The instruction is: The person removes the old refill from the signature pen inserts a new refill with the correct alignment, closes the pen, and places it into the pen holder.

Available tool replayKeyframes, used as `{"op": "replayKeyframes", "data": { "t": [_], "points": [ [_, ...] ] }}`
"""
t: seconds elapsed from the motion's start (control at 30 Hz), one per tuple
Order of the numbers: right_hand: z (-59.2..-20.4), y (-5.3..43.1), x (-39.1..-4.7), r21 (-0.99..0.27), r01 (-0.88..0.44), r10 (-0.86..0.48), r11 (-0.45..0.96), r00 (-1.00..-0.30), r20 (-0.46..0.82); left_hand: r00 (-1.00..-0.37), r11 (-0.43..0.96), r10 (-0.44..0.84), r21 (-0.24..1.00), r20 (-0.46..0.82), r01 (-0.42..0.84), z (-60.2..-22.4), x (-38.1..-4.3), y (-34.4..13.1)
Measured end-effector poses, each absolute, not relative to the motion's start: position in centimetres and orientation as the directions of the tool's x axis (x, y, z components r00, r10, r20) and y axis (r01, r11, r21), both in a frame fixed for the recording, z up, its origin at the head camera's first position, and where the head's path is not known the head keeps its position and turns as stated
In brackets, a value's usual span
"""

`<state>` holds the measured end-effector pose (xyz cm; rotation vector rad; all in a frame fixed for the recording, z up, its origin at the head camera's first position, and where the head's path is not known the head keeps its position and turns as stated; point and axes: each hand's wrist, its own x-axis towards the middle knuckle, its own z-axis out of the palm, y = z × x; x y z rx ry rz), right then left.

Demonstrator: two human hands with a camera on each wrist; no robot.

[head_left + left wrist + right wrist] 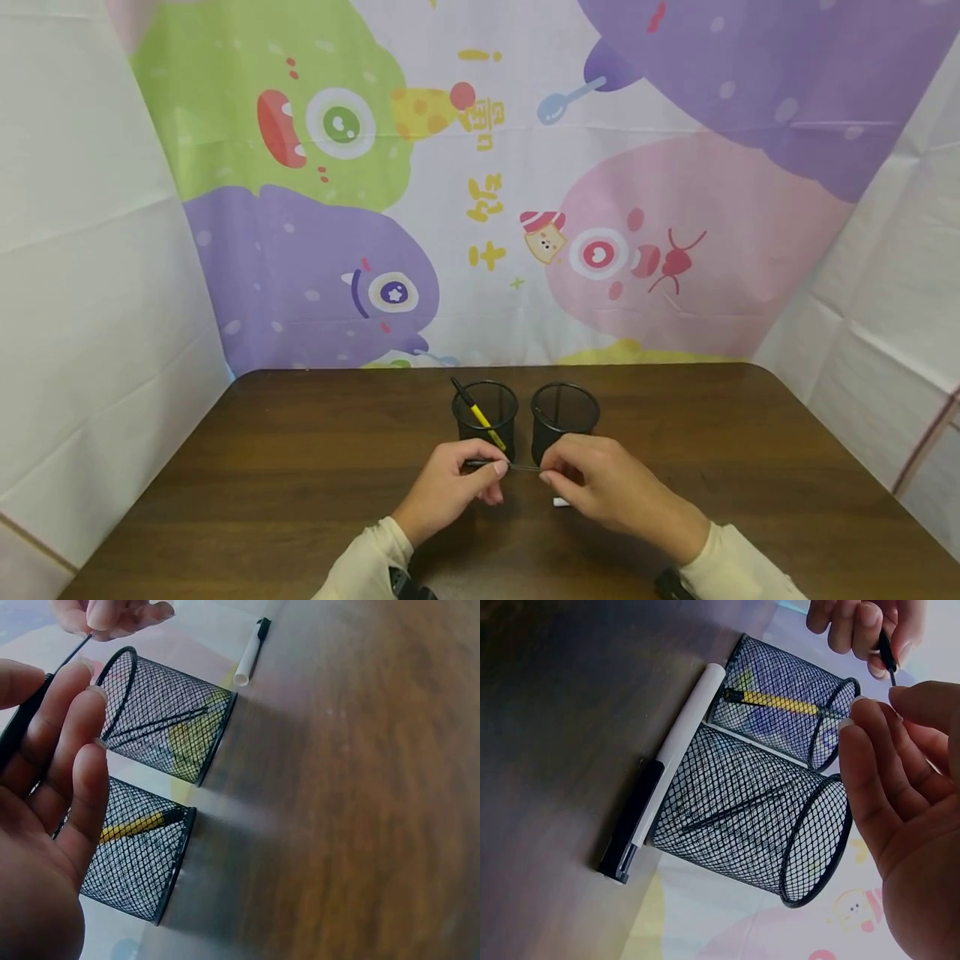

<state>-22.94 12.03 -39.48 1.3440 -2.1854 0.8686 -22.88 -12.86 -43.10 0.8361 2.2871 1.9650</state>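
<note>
My left hand (pixel 453 492) grips a slim black handle (pixel 21 724) between thumb and fingers. A thin grey rod (pixel 525 467) runs from the handle's tip toward the right. My right hand (pixel 618 487) pinches the far end of this rod between thumb and fingertips. The piece lies nearly level between both hands, in front of two black mesh pen cups. The left cup (pixel 131 881) stands just beyond my left hand and holds a yellow-and-black pen (pixel 477 410), leaning. Beyond my right hand is the right cup (pixel 739 776), with a thin dark stick (pixel 731 811) slanting inside.
A white marker (pixel 679 739) with a black clip end lies on the brown wooden table (pixel 300 467), close to the right cup and mostly hidden under my right hand in the head view. A cartoon-printed cloth (pixel 480 325) hangs behind the table, with white cloth at both sides.
</note>
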Motion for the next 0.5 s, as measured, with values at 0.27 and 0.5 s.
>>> {"op": "replayKeyframes", "data": {
  "t": [0.27, 0.5],
  "points": [
    [-39.74, 12.17, -23.1, -0.296, -0.902, -0.625, 0.316, -0.432, 0.65, -0.849, 0.05, 0.415, 0.924, 0.327, 0.38, -42.85, -22.77, -12.84],
    [-39.66, 12.23, -23.08, -0.294, -0.91, -0.634, 0.292, -0.414, 0.653, -0.839, 0.026, 0.442, 0.931, 0.317, 0.365, -42.81, -22.62, -12.8]
  ]
}}
